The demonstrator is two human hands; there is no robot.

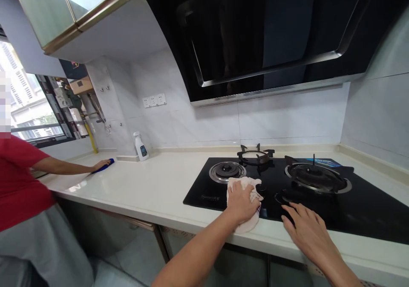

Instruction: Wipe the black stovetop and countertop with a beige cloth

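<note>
My left hand [241, 204] presses a pale pink cloth [249, 226] onto the front of the black gas hob [204, 191], its fingers bent over the fabric. Part of the cloth hangs over the hob's edge onto the white countertop. Just behind it is the left burner [227, 170], bare of its pan support. My right hand [306, 231] holds nothing; its fingers are spread at the hob's front edge, close to a dark control knob [283, 197]. The removed pan support [255, 155] stands at the back of the hob, between the two burners.
The right burner [318, 178] carries its own support. A spray bottle [141, 147] stands against the wall. At far left, a person in a red top [25, 180] holds a blue cloth [104, 166] on the countertop [153, 184]. A black range hood [255, 44] slants overhead.
</note>
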